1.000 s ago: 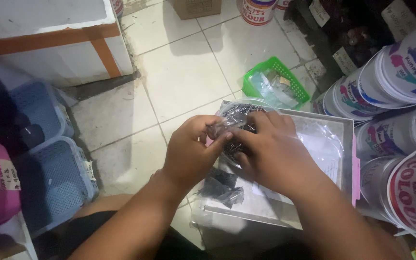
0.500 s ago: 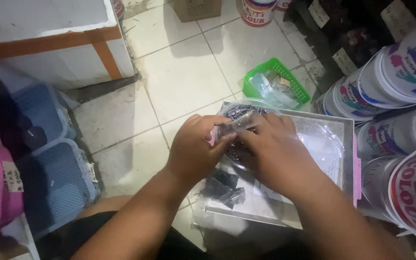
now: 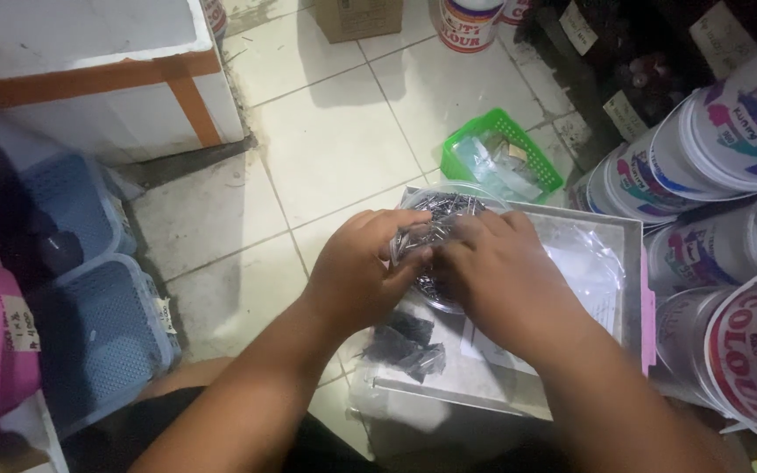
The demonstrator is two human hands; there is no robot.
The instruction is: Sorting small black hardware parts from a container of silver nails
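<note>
Close to the camera, a person's two bare forearms reach out over a shallow grey tray (image 3: 633,263) on a tiled floor. Nearest on the tray lies a small filled packet of dark nails (image 3: 403,343), already set aside. Just beyond it the left hand (image 3: 363,271) and right hand (image 3: 501,278) meet over a clear plastic bag of nails (image 3: 438,219); the left fingers are pinched together on the bag's gathered plastic, while the right hand lies curled over its lower part, fingertips hidden, so whether they grip or only press cannot be told. One packet looks finished and this one appears partly handled, its mouth possibly being closed, though the dim light blurs that detail. Loose clear plastic lies on the tray's right side. Farther off sits a green basket (image 3: 494,131) with clear wrappers, and stacked paint tubs (image 3: 729,123) run along the right edge, cut off by the frame. Blue crates (image 3: 98,324) and pink crates line the left, their contents too dark to make out, beside a white box with orange tape (image 3: 89,79).
</note>
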